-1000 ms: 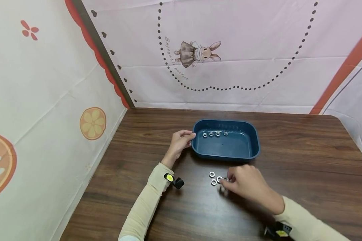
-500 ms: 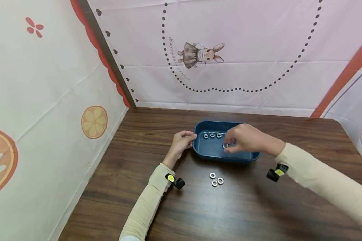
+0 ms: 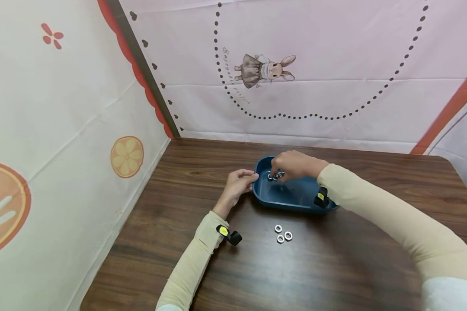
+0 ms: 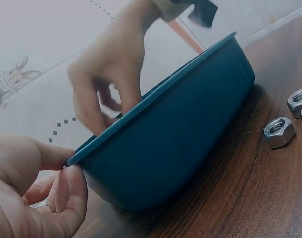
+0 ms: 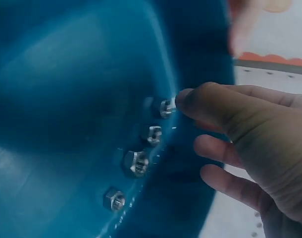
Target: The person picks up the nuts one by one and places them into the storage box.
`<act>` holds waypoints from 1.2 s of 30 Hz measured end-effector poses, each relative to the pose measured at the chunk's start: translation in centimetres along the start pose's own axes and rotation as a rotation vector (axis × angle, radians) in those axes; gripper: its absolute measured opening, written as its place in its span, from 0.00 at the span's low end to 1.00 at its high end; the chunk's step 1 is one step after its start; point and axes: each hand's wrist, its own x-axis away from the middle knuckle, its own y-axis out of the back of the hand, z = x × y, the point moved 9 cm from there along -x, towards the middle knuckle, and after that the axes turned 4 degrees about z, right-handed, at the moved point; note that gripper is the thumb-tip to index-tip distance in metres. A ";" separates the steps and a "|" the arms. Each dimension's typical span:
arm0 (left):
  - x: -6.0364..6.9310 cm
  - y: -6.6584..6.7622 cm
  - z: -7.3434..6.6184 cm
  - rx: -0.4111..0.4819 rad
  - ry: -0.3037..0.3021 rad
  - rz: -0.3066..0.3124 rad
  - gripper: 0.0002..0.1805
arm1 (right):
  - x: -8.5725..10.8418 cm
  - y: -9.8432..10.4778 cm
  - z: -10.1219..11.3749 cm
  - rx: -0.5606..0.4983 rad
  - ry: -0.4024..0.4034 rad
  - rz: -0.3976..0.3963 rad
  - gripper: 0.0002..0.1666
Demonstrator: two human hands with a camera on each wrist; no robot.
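On the brown table [image 3: 163,224] stands a dark blue rectangular tray [image 3: 284,204]. My left hand [image 3: 234,188] pinches its left rim between thumb and fingers, clear also in the left wrist view. Inside the tray, near its far left, my right hand [image 3: 295,165] reaches down with fingertips together on a metal hex nut; they mostly hide it. A row of several nuts [image 5: 136,162] lies along the tray's far side in the right wrist view. The thumb [image 5: 188,101] is right beside the end nut [image 5: 166,108]. Three more nuts [image 3: 280,239] sit on the table in front of the tray.
A pale cloth backdrop [image 3: 327,56] with a printed rabbit rises behind the table's far edge. Another patterned cloth [image 3: 81,181] stands along the left side. Small black cameras [image 3: 233,238] are strapped to both sleeved wrists.
My right hand has taken a nut from the table group, carried it over the tray and moved left to the row of nuts. My left hand keeps hold of the rim.
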 end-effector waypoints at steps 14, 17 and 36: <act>0.4 -0.2 -0.3 0.007 -0.012 -0.007 0.14 | -3.4 -2.3 0.8 0.054 -0.004 0.138 0.10; 0.4 -0.4 -0.2 0.004 -0.012 0.011 0.15 | -3.6 -2.9 0.5 0.059 -0.019 0.157 0.09; 0.0 -0.3 0.1 0.032 -0.019 -0.016 0.14 | 8.7 2.2 6.0 -0.051 -0.284 -0.538 0.06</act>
